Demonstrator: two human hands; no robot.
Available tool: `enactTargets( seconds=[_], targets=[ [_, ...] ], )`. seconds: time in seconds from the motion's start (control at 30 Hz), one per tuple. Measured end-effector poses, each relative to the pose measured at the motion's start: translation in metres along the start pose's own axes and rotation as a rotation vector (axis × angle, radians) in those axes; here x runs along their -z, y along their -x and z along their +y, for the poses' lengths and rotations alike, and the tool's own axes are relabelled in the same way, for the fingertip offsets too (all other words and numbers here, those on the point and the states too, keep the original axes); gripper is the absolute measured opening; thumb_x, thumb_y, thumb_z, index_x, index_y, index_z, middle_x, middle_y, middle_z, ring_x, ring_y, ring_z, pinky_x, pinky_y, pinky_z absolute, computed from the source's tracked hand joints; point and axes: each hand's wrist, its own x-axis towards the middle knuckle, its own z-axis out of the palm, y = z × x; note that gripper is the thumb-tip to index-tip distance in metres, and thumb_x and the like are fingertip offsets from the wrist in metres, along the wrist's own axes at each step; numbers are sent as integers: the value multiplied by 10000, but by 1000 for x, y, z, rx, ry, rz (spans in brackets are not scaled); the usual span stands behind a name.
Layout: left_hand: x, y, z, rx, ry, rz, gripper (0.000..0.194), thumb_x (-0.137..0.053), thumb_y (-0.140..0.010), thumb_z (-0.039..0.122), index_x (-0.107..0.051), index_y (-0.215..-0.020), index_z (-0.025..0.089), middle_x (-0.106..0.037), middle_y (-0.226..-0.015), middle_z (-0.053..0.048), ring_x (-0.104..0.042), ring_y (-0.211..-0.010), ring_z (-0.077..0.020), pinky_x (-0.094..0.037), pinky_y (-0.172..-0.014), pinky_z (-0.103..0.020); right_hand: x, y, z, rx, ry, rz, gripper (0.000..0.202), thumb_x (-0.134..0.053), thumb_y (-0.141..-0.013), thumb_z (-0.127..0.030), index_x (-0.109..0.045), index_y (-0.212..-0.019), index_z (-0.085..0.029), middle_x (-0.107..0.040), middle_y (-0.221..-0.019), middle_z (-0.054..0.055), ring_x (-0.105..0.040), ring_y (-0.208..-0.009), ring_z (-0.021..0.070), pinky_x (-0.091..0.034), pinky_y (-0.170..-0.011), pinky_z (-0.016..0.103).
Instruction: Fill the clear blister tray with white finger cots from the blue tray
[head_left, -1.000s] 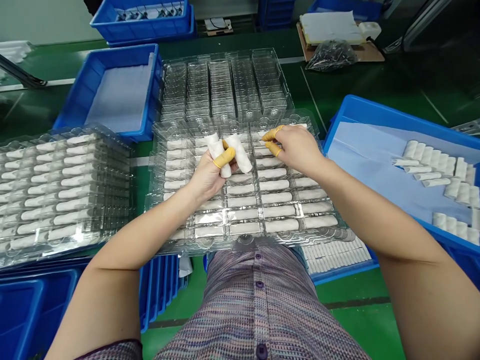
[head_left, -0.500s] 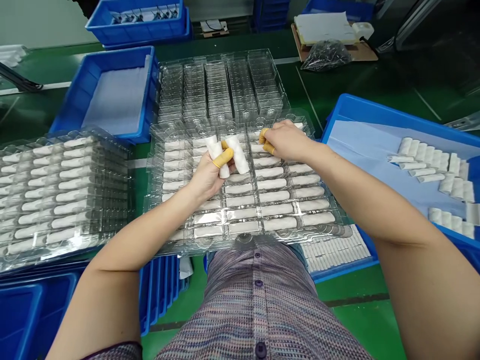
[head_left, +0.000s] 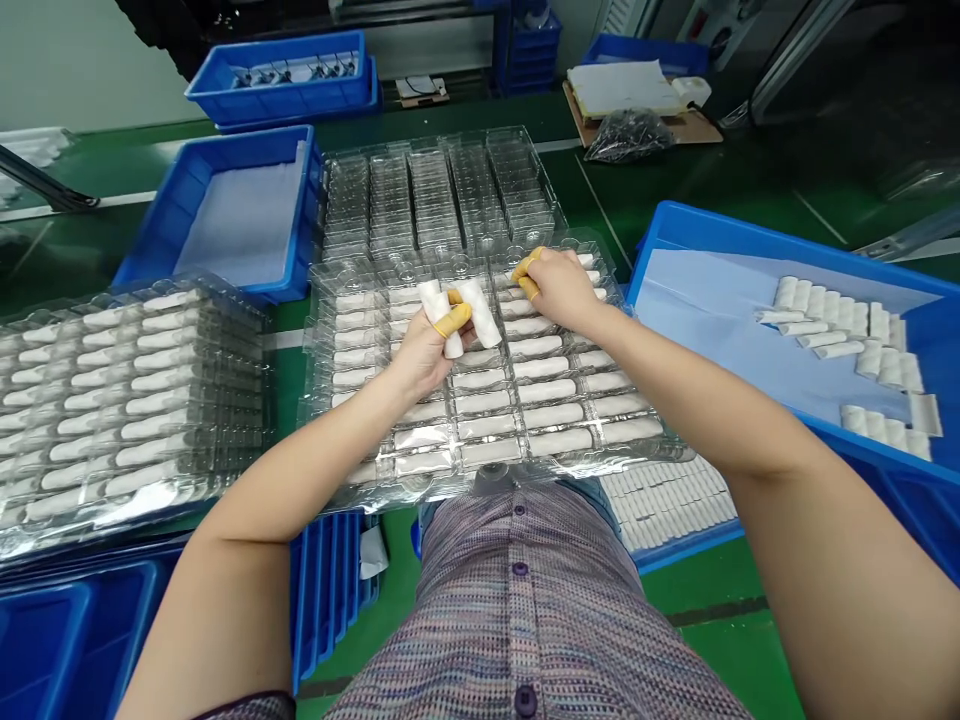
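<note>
My left hand, with yellow finger cots, is closed around two white, soft-looking rolls. It holds them tilted above the middle of a clear plastic tray. Rows of similar white rolls lie in the tray's compartments. At the tray's far right part, my right hand reaches down with yellow-covered fingers bent together over a compartment. Whatever is between those fingertips is hidden.
Filled clear trays are stacked at left. Behind stand more clear trays and a paper-lined blue bin. At right, a blue bin holds loose rolls. Further rolls lie in a lower bin.
The camera view has shifted slightly, so the scene sits a bit lower. My left hand keeps its two rolls. My right hand stays at the far right part of the tray.
</note>
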Motion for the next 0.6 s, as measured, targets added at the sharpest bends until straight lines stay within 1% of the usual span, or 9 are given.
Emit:
enactTargets(
  seconds=[0.07, 0.1, 0.17, 0.23, 0.27, 0.33, 0.47, 0.53, 0.6],
  targets=[
    [-1, 0, 1, -23, 12, -23, 555, -1051, -535, 349, -691, -932, 204, -772, -897, -3, -746, -887, -184, -643, -877, -347, 9, 13, -18, -67, -381, 8, 189, -527, -991, -259, -699, -1013, -183, -738, -1120, 138, -682, -1046, 308, -527, -986, 509],
    [-1, 0, 2, -42, 23, -37, 565, -1054, -527, 363, -694, -931, 201, -772, -894, -2, -743, -875, -179, -638, -859, -329, 13, 21, -29, -107, -600, -37, 165, -540, -1013, -303, -671, -1021, -202, -747, -1106, 112, -704, -1008, 280, -569, -940, 476],
    [-1, 0, 3, -92, 35, -62, 584, -1063, -507, 389, -696, -917, 192, -761, -863, 5, -719, -810, -148, -609, -785, -269, 19, 36, -51, -197, -991, -196, 135, -615, -1013, -364, -622, -1014, -230, -757, -1063, 69, -743, -959, 239, -626, -872, 433],
    [-2, -1, 5, -150, 19, -78, 583, -1061, -512, 416, -698, -905, 185, -741, -822, 15, -682, -741, -118, -560, -703, -223, 19, 48, -68, -269, -1233, -307, 201, -750, -942, -363, -597, -979, -238, -759, -1033, 43, -768, -975, 223, -653, -865, 417],
    [-3, 0, 6, -180, -2, -85, 576, -1054, -527, 429, -701, -910, 184, -738, -818, 15, -670, -726, -112, -540, -677, -215, 17, 51, -75, -291, -1297, -311, 254, -811, -893, -347, -588, -948, -238, -756, -1019, 31, -771, -989, 217, -658, -871, 408],
    [-4, 1, 8, -235, -49, -95, 574, -1038, -559, 450, -709, -949, 188, -762, -883, -4, -674, -745, -119, -520, -652, -213, 10, 54, -82, -314, -1335, -237, 335, -881, -805, -323, -565, -872, -235, -737, -945, 2, -763, -944, 197, -657, -850, 380],
    [-4, 4, 12, -291, -105, -91, 623, -1038, -563, 438, -711, -1040, 207, -799, -1037, -33, -656, -706, -106, -440, -524, -197, -3, 50, -88, -285, -1158, 10, 363, -897, -703, -271, -540, -761, -235, -598, -737, -64, -630, -705, 135, -607, -693, 300],
    [-2, 6, 15, -291, -116, -89, 629, -1033, -572, 444, -711, -1059, 210, -806, -1047, -44, -652, -689, -107, -391, -474, -195, -3, 49, -91, -289, -1163, -4, 337, -892, -711, -282, -564, -771, -234, -612, -771, -52, -641, -711, 143, -602, -639, 287],
    [1, 6, 20, -275, -105, -86, 626, -1027, -568, 450, -713, -1050, 203, -813, -1041, -62, -662, -702, -117, -369, -453, -191, 2, 50, -93, -345, -1328, -115, 295, -869, -777, -321, -594, -837, -235, -695, -885, -16, -721, -789, 172, -638, -643, 299]
  ],
)
